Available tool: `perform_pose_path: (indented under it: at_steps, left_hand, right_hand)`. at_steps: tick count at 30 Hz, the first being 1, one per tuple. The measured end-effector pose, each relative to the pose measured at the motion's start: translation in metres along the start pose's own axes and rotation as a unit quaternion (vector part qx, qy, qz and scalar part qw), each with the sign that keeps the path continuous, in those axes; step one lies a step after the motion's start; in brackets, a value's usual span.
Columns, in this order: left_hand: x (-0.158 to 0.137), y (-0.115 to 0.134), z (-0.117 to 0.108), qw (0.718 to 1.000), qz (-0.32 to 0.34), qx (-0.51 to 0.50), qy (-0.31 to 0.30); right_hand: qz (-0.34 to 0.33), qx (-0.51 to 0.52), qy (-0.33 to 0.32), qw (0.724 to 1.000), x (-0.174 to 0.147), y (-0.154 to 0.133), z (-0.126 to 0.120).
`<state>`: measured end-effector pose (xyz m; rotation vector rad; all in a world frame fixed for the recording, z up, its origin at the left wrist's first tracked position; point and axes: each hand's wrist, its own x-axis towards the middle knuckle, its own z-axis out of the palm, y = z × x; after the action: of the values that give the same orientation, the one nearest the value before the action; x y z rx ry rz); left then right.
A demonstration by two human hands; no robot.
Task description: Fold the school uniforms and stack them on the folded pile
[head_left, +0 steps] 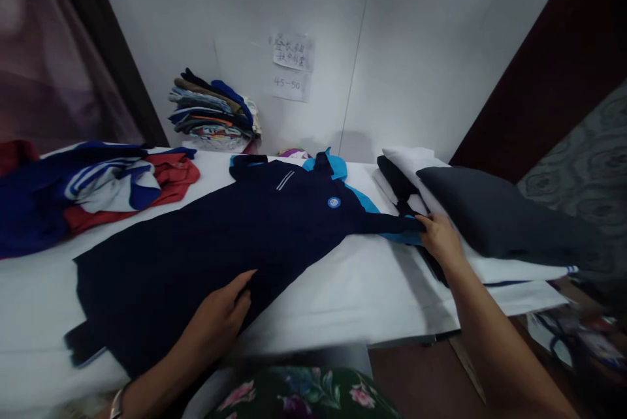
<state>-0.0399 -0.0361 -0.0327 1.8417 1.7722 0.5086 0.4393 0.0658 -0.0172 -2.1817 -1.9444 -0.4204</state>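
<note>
A long dark navy shirt (210,223) lies spread slantwise over the white-covered table (337,301). It has a round blue-and-white badge (334,202), two short white stripes and bright blue cloth (362,199) showing at its far and right edges. My right hand (441,236) pinches the end of its outstretched sleeve (392,223), pulled to the right. At the shirt's near edge is my left hand (220,314), closed on the dark cloth between thumb and fingers; part of its grip is hidden.
Rumpled blue, white and red clothes (112,190) lie at the left. A folded-clothes stack (215,109) stands against the wall. Dark and white folded garments (494,210) are piled at the right, beside my right hand. Handwritten paper notes (292,66) hang on the wall.
</note>
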Motion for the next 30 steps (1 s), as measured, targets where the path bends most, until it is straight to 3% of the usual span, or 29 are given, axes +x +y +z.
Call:
perform_pose_path:
  at_steps: [3, 8, 11, 15, 19, 22, 26, 30]
  left_hand:
    - [-0.001, 0.005, -0.005, 1.0, 0.012, -0.004, -0.001]
    - [-0.001, 0.002, -0.009, 0.992, 0.023, -0.072, -0.099]
    - [0.007, -0.001, -0.02, 0.982, 0.027, -0.109, -0.149]
    - [0.022, -0.004, -0.042, 0.979, 0.048, -0.116, -0.163]
    - [0.031, -0.018, -0.068, 0.982, 0.047, -0.118, -0.137]
    - [0.039, -0.039, -0.088, 0.987, 0.028, -0.119, -0.107]
    - [0.061, -0.078, -0.101, 0.997, -0.049, -0.001, -0.061]
    - [0.074, -0.109, -0.096, 0.991, -0.115, 0.026, -0.065]
  right_hand:
    - [0.072, -0.046, -0.006, 0.996, 0.002, -0.007, -0.013]
    - [0.135, -0.01, 0.003, 0.991, 0.032, -0.01, -0.027]
    - [0.124, 0.133, 0.035, 0.983, 0.066, -0.012, -0.03]
    - [0.082, 0.355, 0.114, 0.924, 0.125, -0.034, -0.032]
    - [0.0, 0.355, 0.192, 0.915, 0.189, -0.087, -0.038]
    - [-0.085, 0.355, 0.202, 0.909, 0.236, -0.142, -0.039]
    - [-0.158, 0.369, 0.137, 0.906, 0.276, -0.224, -0.026]
    - [-0.22, 0.382, 0.031, 0.897, 0.28, -0.277, 0.002]
